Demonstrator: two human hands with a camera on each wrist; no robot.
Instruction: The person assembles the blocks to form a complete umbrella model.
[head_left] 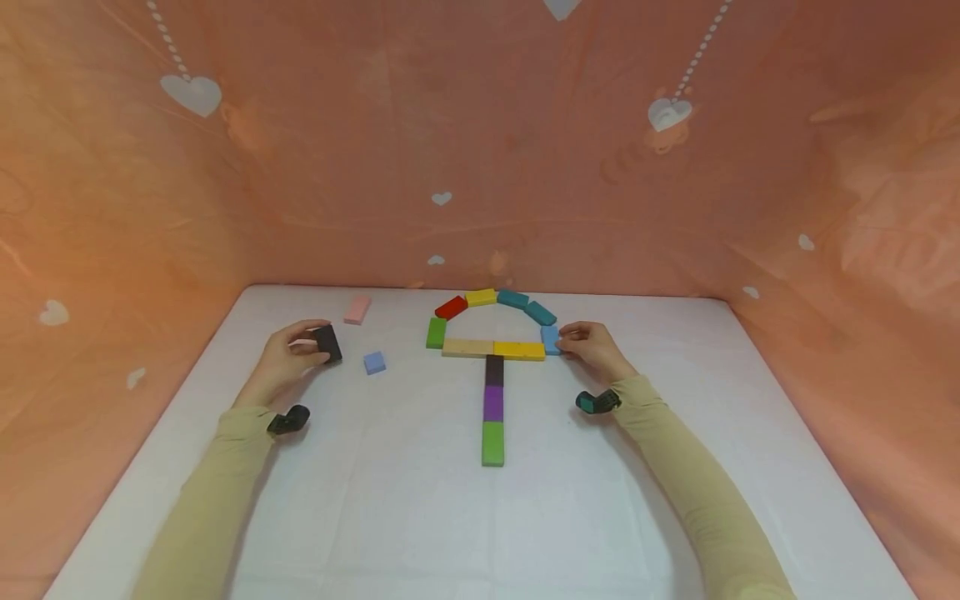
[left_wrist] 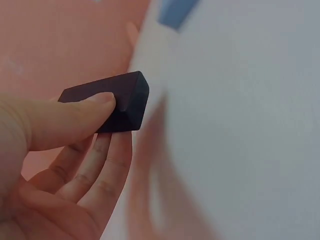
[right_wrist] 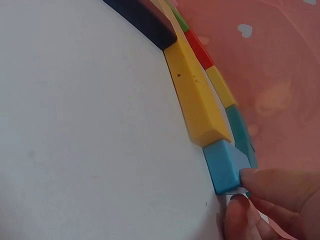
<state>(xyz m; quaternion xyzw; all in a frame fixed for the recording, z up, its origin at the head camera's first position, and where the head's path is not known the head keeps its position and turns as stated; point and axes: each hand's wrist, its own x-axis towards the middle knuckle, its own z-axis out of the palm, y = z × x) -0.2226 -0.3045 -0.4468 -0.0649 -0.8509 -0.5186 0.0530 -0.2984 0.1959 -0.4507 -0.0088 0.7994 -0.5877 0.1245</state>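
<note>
My left hand (head_left: 281, 358) pinches a black block (head_left: 328, 344) between thumb and fingers, held up over the left part of the table. In the left wrist view the thumb lies across the face of the black block (left_wrist: 131, 102), fingers behind it. At the right end of a block arch, my right hand (head_left: 597, 350) holds a light blue block (head_left: 551, 339). In the right wrist view, thumb and fingertips are at the outer end of the light blue block (right_wrist: 222, 167), which sits against the end of a long yellow block (right_wrist: 192, 95).
Green (head_left: 436, 332), red (head_left: 451, 307), yellow (head_left: 481, 297) and teal blocks (head_left: 513, 299) form the arch. Below its beige block (head_left: 468, 348) runs a stem of black, purple and green blocks (head_left: 492, 443). A pink block (head_left: 357, 309) and a blue-violet block (head_left: 374, 362) lie left.
</note>
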